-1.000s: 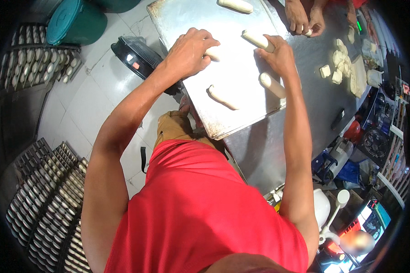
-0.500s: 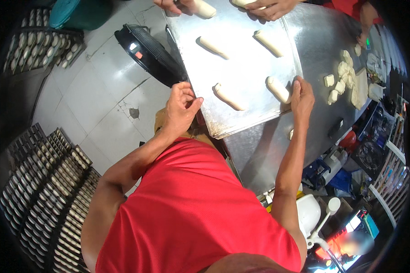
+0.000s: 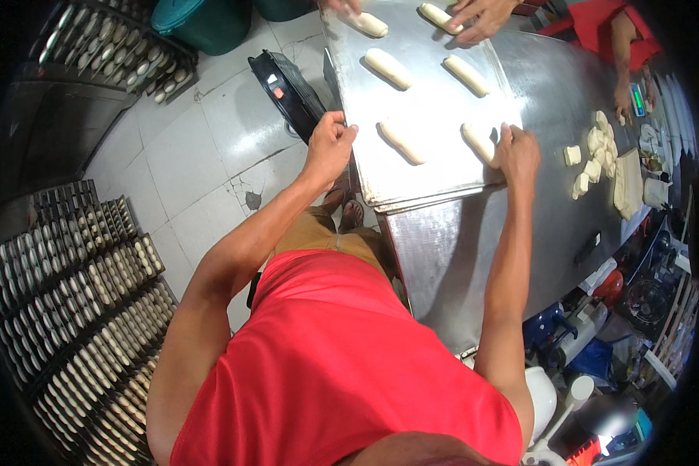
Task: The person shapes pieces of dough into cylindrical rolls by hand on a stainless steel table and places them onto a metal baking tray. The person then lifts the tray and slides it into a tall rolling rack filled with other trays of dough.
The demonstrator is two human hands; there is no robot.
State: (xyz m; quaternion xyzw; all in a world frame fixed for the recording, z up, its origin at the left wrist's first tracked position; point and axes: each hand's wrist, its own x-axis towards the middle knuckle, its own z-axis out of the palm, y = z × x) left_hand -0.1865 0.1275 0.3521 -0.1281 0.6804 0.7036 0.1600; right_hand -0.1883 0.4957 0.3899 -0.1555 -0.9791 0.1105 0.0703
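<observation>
A flat metal baking tray (image 3: pixel 435 175), atop other trays whose edges show at the front, lies on the steel table. Pale dough rolls sit on it in pairs, among them a near left roll (image 3: pixel 401 142) and a near right roll (image 3: pixel 480 145). My left hand (image 3: pixel 328 155) is closed with thumb and fingers at the tray's left edge. On the right edge, my right hand (image 3: pixel 518 157) grips the tray, its fingertips close beside the near right roll. At the far end, another person's hand (image 3: pixel 481 17) touches a dough roll (image 3: pixel 439 17); their other hand is partly cut off.
Dough pieces (image 3: pixel 598 147) and a dough slab (image 3: pixel 627 182) lie on the steel table (image 3: pixel 443 264) at right, where a person in red reaches toward a small scale (image 3: pixel 638 99). A black fan (image 3: pixel 287 89) stands left. Racks of filled trays (image 3: pixel 78 287) and a green bin (image 3: pixel 202 23) flank the tiled floor.
The view has shifted, so the tray appears higher and farther right. Both my hands stay at its edges. At the far end, the other person's hand has drawn back partly from the right dough roll.
</observation>
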